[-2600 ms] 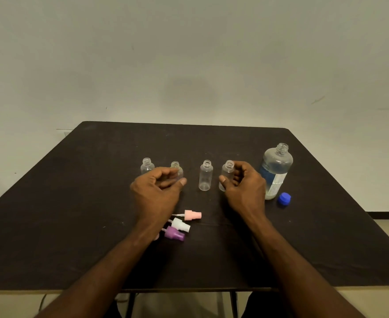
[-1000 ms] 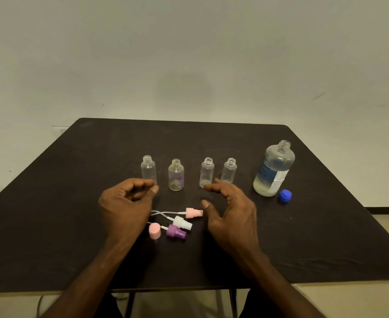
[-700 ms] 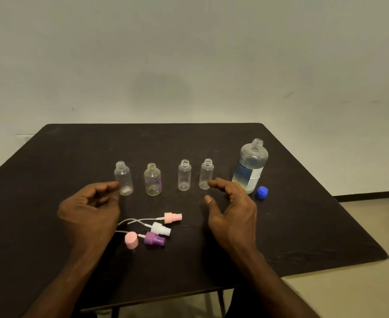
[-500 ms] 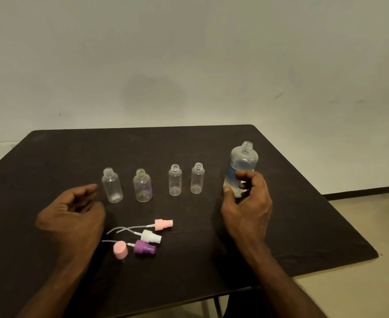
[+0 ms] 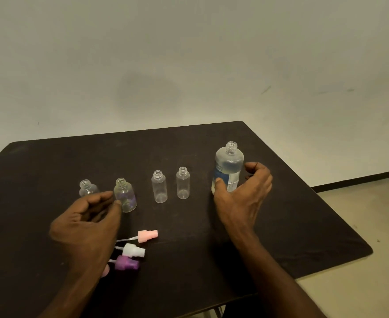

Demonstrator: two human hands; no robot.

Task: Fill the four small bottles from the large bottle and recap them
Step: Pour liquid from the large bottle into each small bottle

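Observation:
The large clear bottle (image 5: 229, 165), uncapped, with a blue-and-white label and some liquid, stands upright at the right of the row. My right hand (image 5: 241, 200) wraps its lower part, thumb on the front, fingers curled round the right side. Four small clear bottles stand uncapped in a row: leftmost (image 5: 86, 188), second (image 5: 126, 197), third (image 5: 159, 187), fourth (image 5: 183, 183). My left hand (image 5: 85, 223) hovers loosely curled and holding nothing, thumb tip beside the second bottle, hiding the leftmost bottle's base.
Spray caps lie near the front of the black table (image 5: 51, 161): pink (image 5: 147, 235), white (image 5: 133, 250), purple (image 5: 125, 262). A round pink cap (image 5: 105, 271) peeks from under my left wrist. The table's edge and the floor (image 5: 361, 214) are to the right.
My right hand reached across to the large bottle and closed round it. My left hand drew back, then came forward to the two left bottles. The view turned right.

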